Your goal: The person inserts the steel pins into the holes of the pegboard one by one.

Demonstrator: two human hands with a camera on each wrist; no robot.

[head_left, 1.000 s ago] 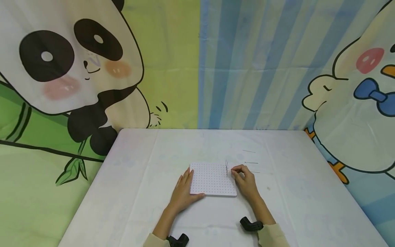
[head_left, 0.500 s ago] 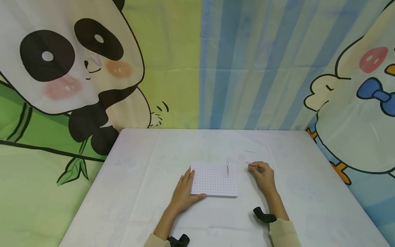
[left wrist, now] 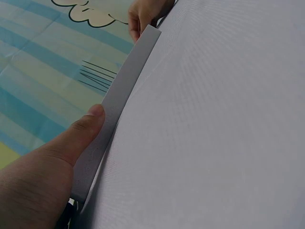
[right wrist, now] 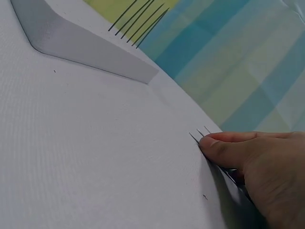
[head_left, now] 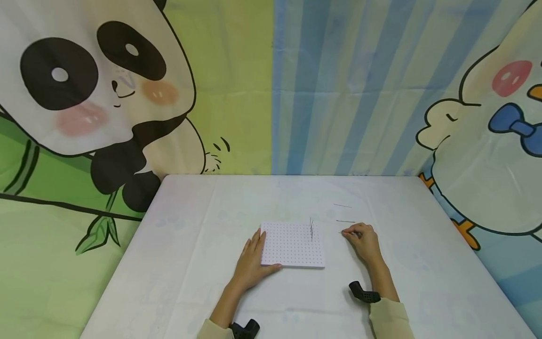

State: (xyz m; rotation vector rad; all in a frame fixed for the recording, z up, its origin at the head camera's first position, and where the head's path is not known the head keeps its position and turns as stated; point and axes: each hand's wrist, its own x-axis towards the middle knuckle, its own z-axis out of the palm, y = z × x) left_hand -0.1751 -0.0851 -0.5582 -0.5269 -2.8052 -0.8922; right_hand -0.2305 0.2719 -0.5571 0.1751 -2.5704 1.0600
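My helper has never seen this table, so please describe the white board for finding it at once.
Start at the white table and look between the left hand and the right hand. The white board lies flat there, the left hand along its left edge. Unlike the thin lying pins nearby, it is broad, dotted in rows, and bears several standing pins.

White board point(head_left: 292, 247) with a grid of dark dots, dark pins point(right wrist: 137, 19), white tablecloth point(head_left: 296, 301)
The sleeves point(head_left: 390, 318) are cream, the wrist cameras point(head_left: 364, 293) black; the backdrop point(head_left: 230, 94) shows yellow-green beside blue stripes, with a black-and-white panda point(head_left: 123, 103) and a white bird point(head_left: 482, 183) in a blue bow tie point(head_left: 522, 128).
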